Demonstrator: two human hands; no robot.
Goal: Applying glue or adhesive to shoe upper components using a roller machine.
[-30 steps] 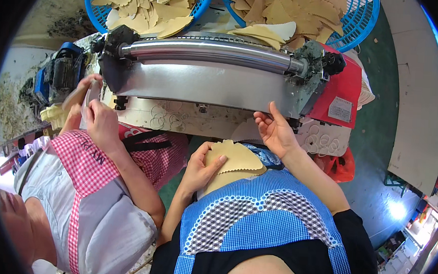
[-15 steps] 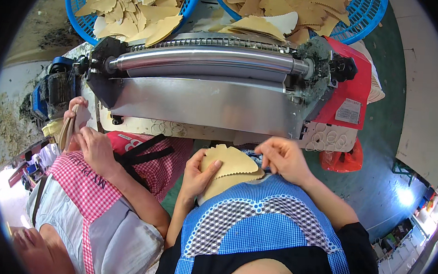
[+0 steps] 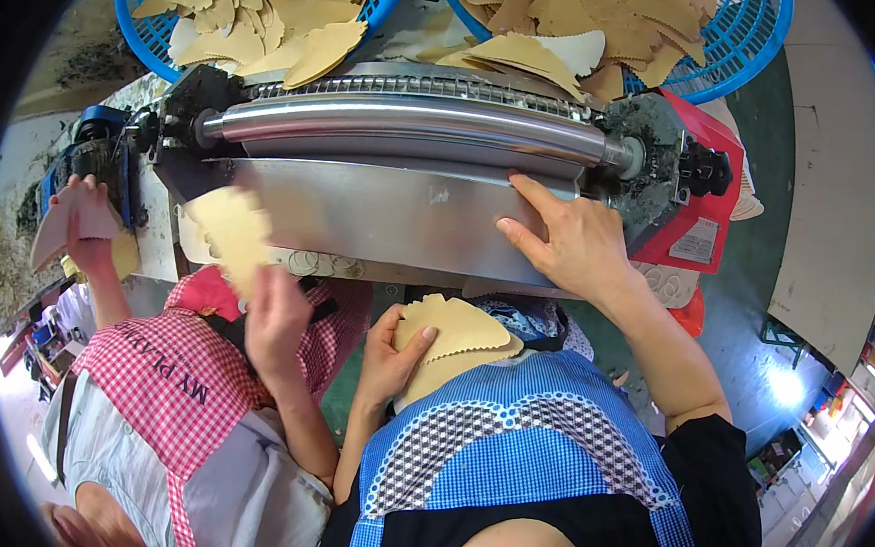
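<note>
My left hand (image 3: pixel 390 359) is closed round a small stack of tan scalloped-edge pieces (image 3: pixel 459 335), thin like leather or sheet material, held against my blue checked apron. My right hand (image 3: pixel 568 233) reaches over the sloping metal plate (image 3: pixel 391 211) of a roller machine. Its index finger points to the plate's upper edge, just below the steel roller (image 3: pixel 417 124), and the thumb is spread apart. No piece shows in or under that hand.
A co-worker in a pink checked apron (image 3: pixel 167 357) sits close on my left, lifting a blurred tan piece (image 3: pixel 230 229) near the plate. Behind the machine stand blue baskets (image 3: pixel 737 51) of cut pieces. A red side cover (image 3: pixel 709 180) bounds the machine's right.
My right hand has moved from beside the stack up and forward onto the machine's plate. My left hand keeps its hold. The co-worker has separated their hands, raising one piece toward the plate.
</note>
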